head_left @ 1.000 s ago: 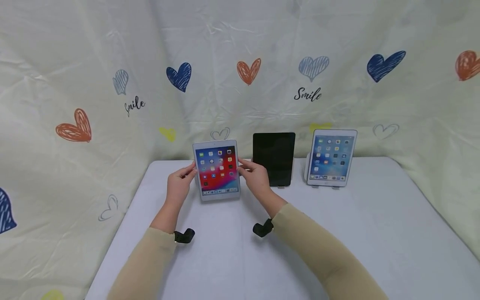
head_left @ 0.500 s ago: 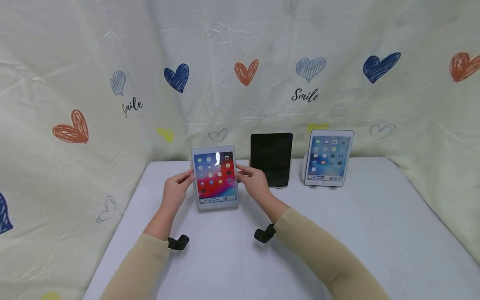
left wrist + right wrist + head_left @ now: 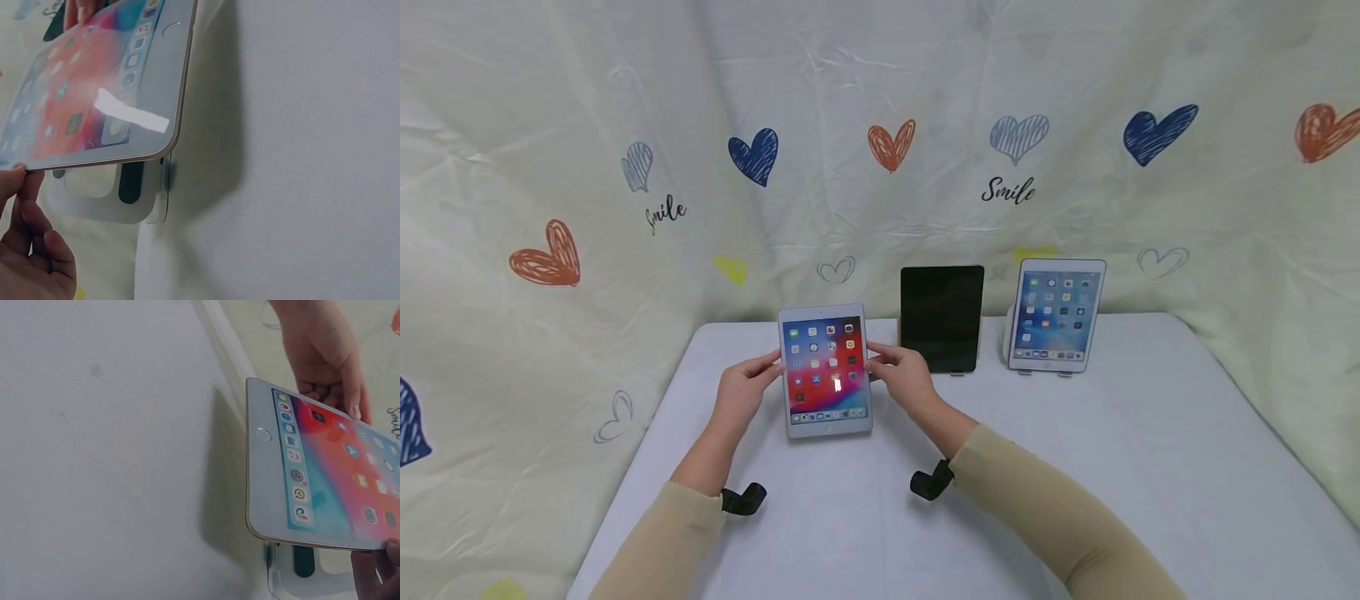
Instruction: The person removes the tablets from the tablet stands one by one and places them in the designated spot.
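Both hands hold a white tablet [image 3: 824,371] by its long side edges, its lit home screen facing me. My left hand [image 3: 741,392] pinches the left edge between thumb and fingers. On the opposite edge, the thumb and fingers of my right hand [image 3: 906,379] pinch at about the same height. Behind the tablet, a white tablet stand [image 3: 147,209] with dark pads shows in the left wrist view. The tablet is apart from that stand and above the table, casting a shadow there.
To the right, a tablet with a black screen [image 3: 942,317] leans on a stand. Farther right, another white tablet [image 3: 1057,315] with a blue lit screen leans on its own stand. A white cloth covers the table [image 3: 1075,475]; a heart-printed curtain [image 3: 850,208] hangs behind.
Both hands have brought the white tablet down and toward me, away from the back of the table. The other two tablets have stayed in place.
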Tool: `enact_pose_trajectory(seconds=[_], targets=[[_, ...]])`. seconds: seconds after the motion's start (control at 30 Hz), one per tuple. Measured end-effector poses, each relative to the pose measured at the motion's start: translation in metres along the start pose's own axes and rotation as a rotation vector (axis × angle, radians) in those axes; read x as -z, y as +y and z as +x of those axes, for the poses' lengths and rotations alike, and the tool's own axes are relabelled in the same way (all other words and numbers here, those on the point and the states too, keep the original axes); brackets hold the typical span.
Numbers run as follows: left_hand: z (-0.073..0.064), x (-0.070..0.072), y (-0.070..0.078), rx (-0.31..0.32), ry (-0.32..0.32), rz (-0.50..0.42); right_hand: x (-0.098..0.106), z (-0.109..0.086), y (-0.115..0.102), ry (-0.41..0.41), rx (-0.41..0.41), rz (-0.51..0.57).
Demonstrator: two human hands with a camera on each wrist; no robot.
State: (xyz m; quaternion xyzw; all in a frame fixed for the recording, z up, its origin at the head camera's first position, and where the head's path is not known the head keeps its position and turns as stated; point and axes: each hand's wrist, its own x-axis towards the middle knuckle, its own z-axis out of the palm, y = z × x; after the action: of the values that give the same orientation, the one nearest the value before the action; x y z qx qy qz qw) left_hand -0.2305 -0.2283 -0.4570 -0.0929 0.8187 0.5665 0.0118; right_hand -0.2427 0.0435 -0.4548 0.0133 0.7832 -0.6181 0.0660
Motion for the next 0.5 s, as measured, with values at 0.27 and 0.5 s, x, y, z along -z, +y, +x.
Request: enact_pose_trajectory(seconds=[0.27,0.5], targets=[[-0.006,0.006,-0.007,0.043,-0.021,0.008,-0.005,-0.010,0.002,-0.030,-0.028,-0.004],[-0.014,0.011,-0.011,0.056,-0.050,0.049,-0.010,-0.019,0.005,-0.054,-0.060,0.012]])
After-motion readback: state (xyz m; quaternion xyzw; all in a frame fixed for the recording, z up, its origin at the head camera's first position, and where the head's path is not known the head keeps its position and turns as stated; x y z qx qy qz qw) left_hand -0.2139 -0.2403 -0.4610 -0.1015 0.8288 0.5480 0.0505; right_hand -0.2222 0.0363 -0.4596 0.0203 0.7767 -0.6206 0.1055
